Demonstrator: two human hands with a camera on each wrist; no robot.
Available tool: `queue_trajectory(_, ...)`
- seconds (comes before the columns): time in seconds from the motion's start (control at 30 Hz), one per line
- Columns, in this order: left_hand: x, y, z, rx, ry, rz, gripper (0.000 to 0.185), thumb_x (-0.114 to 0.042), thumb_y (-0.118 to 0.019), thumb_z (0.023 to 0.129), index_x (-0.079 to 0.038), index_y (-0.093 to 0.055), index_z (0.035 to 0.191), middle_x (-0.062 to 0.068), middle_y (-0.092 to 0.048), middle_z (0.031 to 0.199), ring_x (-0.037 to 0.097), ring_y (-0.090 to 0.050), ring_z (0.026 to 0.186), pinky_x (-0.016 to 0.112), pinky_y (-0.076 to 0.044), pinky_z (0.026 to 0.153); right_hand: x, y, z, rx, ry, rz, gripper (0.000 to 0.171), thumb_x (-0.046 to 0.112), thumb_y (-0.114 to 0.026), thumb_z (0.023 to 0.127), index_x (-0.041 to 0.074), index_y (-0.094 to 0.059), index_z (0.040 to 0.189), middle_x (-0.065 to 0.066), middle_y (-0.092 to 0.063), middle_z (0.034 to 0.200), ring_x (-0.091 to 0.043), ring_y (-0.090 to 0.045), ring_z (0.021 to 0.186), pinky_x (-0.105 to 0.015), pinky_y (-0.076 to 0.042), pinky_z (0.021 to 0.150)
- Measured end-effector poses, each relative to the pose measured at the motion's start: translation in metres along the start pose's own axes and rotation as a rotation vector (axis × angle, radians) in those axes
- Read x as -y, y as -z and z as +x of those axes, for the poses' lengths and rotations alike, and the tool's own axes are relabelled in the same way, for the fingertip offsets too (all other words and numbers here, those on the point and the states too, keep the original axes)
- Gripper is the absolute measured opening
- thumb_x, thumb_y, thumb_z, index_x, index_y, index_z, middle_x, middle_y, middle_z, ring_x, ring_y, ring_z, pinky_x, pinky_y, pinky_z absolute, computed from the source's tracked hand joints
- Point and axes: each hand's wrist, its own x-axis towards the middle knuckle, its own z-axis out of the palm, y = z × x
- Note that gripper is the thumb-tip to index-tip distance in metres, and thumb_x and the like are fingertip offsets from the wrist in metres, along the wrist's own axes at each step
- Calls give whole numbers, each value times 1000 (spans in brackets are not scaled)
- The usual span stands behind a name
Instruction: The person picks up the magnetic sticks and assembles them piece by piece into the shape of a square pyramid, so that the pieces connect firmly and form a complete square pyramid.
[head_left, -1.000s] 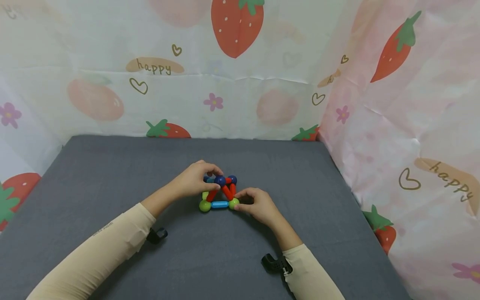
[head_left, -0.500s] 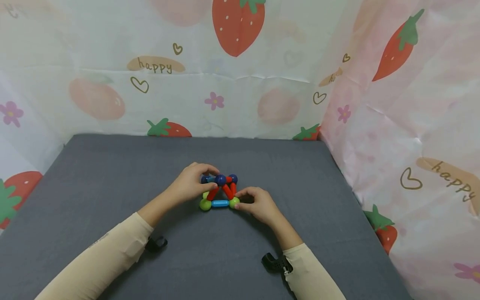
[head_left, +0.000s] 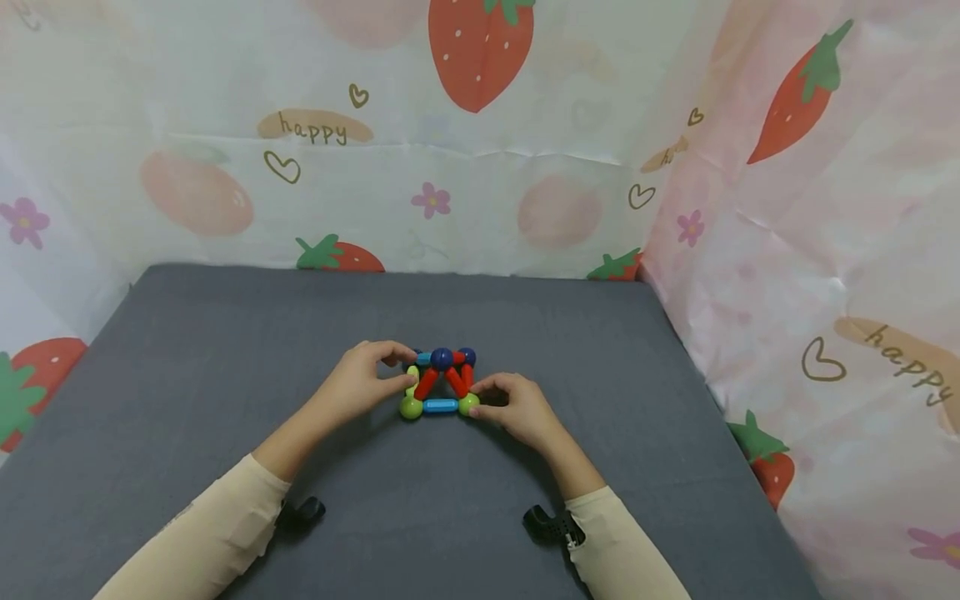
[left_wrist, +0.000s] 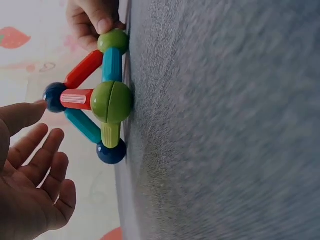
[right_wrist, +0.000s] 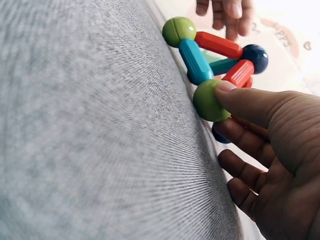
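Note:
A small frame of magnetic balls and rods stands on the grey table [head_left: 450, 517]. Its front has a left green ball [head_left: 411, 407], a light blue rod [head_left: 440, 406] and a right green ball [head_left: 468, 405]. Red rods [left_wrist: 84, 69] slope up to a dark blue ball [head_left: 442, 359] on top. My right hand [head_left: 517, 408] pinches the right green ball between thumb and fingers. Beside the frame's left side is my left hand [head_left: 356, 383], its fingers loosely spread and holding nothing. In the left wrist view its thumb overlaps the top blue ball's edge.
Behind the table hangs a pale curtain [head_left: 465, 167] printed with strawberries and hearts, and a similar pink one [head_left: 750, 333] runs along the right edge. Black wrist-camera mounts, such as the right one [head_left: 547, 527], hang below the sleeves close over the table.
My left hand has let go of the top of the frame and drawn back to the left, uncovering its blue balls and yellow-green rod. The right hand keeps its pinch in place.

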Motion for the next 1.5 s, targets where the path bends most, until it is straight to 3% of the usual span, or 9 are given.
queue_trajectory(0.27,8,-4,-17,-9,61,9,35,-28,-76,94,-14,-71,126,5,-70,121,27,-56,112,44,-50,87,2,-2,-1,0,2,-4,26,28,-87,84,24,-78,108,7,-73,108,-13,-66,100,-41,-53,92)
queue_trajectory(0.53,15,-9,-25,11,134,-26,32,-28,-75,95,-16,-71,125,2,-70,123,26,-60,114,48,-52,93,3,0,-1,-6,-12,-4,26,28,-87,84,25,-78,108,6,-72,109,-14,-64,101,-41,-52,91)
queue_trajectory(0.83,22,-19,-23,36,119,-97,34,-27,-77,93,-17,-71,125,1,-72,123,22,-66,115,46,-54,96,4,0,-2,-11,-12,-10,26,28,-87,84,26,-78,108,7,-71,110,-15,-64,104,-42,-52,93)
queue_trajectory(1.5,27,-26,-22,21,135,-82,26,-29,-82,89,-21,-76,112,-5,-74,104,12,-66,94,38,-55,85,1,-1,-1,3,0,-22,27,33,-86,85,26,-78,109,9,-71,109,-13,-62,104,-40,-51,93)
